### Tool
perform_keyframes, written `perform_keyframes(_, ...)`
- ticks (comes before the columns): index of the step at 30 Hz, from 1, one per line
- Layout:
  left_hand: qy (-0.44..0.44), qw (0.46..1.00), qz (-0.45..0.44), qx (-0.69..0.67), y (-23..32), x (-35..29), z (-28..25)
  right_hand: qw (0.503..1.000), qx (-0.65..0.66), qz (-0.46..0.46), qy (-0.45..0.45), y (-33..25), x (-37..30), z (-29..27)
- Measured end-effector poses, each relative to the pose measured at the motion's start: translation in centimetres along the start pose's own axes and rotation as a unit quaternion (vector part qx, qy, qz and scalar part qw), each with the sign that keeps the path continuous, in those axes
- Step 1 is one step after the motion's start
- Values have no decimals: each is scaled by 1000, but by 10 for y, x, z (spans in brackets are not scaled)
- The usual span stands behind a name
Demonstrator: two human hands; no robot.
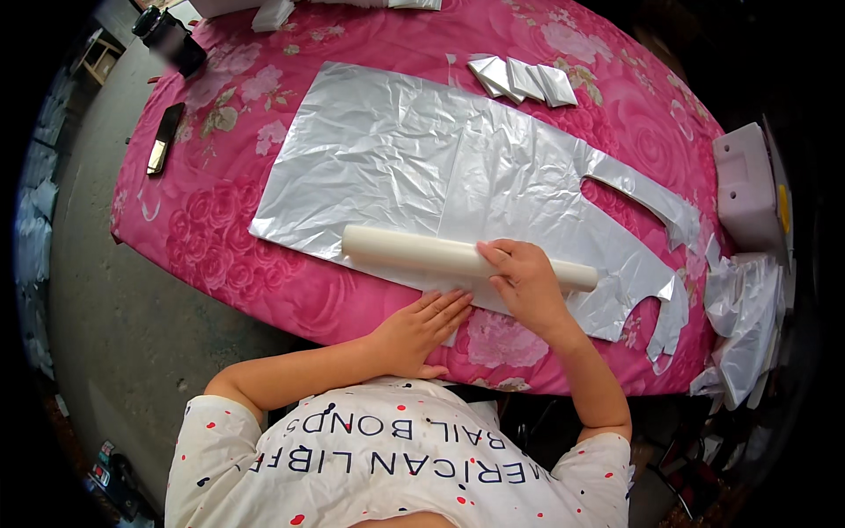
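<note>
A stack of silvery-white plastic vest bags (370,150) lies spread over the table, with its cut handles toward the right. Across its near part rests a long cream-white tube (409,251). My right hand (521,277) grips this tube right of its middle, thumb and fingers around it. Flat against the near edge of the bags, fingers stretched out, is my left hand (422,327); it holds nothing. Creases run over the plastic, and a fold line crosses it near the middle.
A pink flowered cloth (224,211) covers the table. Several small folded packets (524,81) lie beyond the bags. At the left are a phone (165,139) and a dark bottle (170,42). A pale plastic bin (748,189) and loose bags (739,312) stand at the right edge.
</note>
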State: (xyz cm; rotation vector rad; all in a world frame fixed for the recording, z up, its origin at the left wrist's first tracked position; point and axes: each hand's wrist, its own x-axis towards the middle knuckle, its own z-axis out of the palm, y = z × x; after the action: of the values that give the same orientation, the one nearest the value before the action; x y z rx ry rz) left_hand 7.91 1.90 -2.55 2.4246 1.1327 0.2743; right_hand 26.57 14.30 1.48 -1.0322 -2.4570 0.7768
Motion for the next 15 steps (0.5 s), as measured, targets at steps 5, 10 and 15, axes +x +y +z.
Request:
perform_keyframes(5,-1,1000,-12,-7,3,-3,0,997,-50,-42,36,6,37,11)
perform_keyframes(10,11,998,68,2,-4,-8,4,997,-15,-15,68,62,112,-2)
perform_keyframes(15,81,988,129,-2,-24,-27,-2,985,-59,-78,145,43,105,-7)
